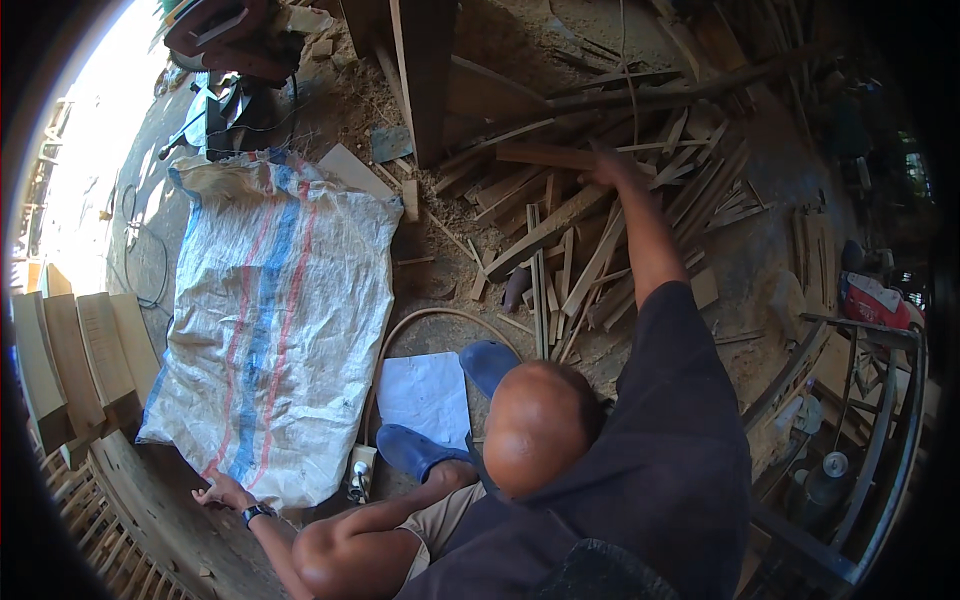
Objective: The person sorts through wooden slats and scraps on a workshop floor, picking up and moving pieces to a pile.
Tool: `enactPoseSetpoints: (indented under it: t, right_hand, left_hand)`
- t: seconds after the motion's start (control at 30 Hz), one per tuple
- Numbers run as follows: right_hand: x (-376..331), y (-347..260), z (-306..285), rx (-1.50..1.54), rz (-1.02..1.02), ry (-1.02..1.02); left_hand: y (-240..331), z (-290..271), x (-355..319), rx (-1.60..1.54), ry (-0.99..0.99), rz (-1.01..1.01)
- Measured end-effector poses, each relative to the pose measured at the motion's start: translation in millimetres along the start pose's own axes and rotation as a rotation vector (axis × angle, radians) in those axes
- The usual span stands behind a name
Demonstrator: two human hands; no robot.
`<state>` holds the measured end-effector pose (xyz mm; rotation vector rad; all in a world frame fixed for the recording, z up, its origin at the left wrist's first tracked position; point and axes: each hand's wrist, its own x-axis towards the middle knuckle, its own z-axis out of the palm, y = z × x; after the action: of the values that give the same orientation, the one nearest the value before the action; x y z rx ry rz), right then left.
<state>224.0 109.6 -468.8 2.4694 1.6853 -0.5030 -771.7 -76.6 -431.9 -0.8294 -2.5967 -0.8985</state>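
On the right, my right arm reaches forward over a heap of wood offcuts [590, 240]. My right hand [612, 168] is closed on the end of a brown wooden board [545, 155] at the far side of the heap. On the left, my left hand [226, 492], with a watch on its wrist, lies at the near left corner of a large white woven sack [270, 330] with blue and red stripes. Its fingers look partly spread and touch or nearly touch the sack's edge. The sack lies flattened on the ground, its ragged end away from me.
A power saw [215, 40] stands at the far left. Stacked boards [90, 350] lean at the left edge. A white sheet [425, 398] and a hose [440, 312] lie near my blue clogs [410, 450]. A metal frame [890, 440] stands at the right; a wooden post [425, 80] rises ahead.
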Motion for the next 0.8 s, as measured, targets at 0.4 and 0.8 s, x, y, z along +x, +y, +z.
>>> enactPoseSetpoints:
  t: [0.4,0.8]
  right_hand:
    - [-98.5,-55.6,-36.0,-0.036,-0.409,0.024]
    - [-239.5,-52.5,-5.8,0.501,0.242,0.816]
  left_hand:
    - [133.0,21.2,-40.0,-0.234,-0.582,0.311]
    - [402.6,38.4,-328.3,-0.545,-1.573,1.196]
